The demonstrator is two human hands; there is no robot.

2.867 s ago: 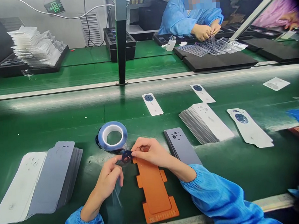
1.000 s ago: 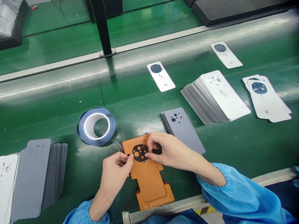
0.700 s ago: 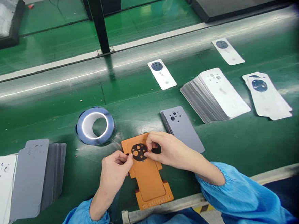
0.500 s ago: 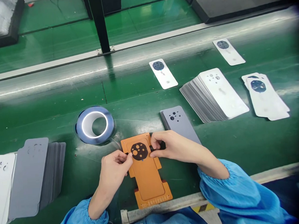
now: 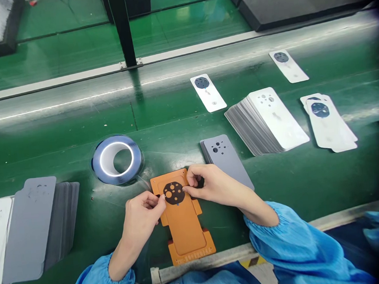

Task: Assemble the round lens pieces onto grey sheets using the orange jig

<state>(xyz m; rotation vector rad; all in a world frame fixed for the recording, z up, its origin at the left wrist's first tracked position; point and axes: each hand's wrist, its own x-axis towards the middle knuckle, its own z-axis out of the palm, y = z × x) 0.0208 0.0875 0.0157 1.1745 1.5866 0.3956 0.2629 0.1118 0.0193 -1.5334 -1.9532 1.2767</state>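
Observation:
An orange fixture plate (image 5: 186, 228) with notched sides lies in front of me. On its upper part is a thin black round piece with several holes (image 5: 178, 198), and a small blue tab shows at its lower edge. My left hand (image 5: 143, 214) pinches the disc's left edge between thumb and forefinger. At the right edge, my right hand (image 5: 208, 181) is closed in a pinch, its thumb and fingertips touching the disc. Just behind the right hand is a short stack of grey phone-back panels (image 5: 228, 158) with camera holes.
A blue tape roll (image 5: 102, 165) lies left of the fixture. Grey panels (image 5: 30, 231) and white ones fan out at far left. White panels (image 5: 277, 118) are stacked at right, near loose white panels with dark discs (image 5: 329, 125). A black post (image 5: 123, 34) stands behind.
The right hand has moved slightly left, its fingertips now at the disc's right edge. The left hand keeps its pinch at the left edge. The view has shifted slightly.

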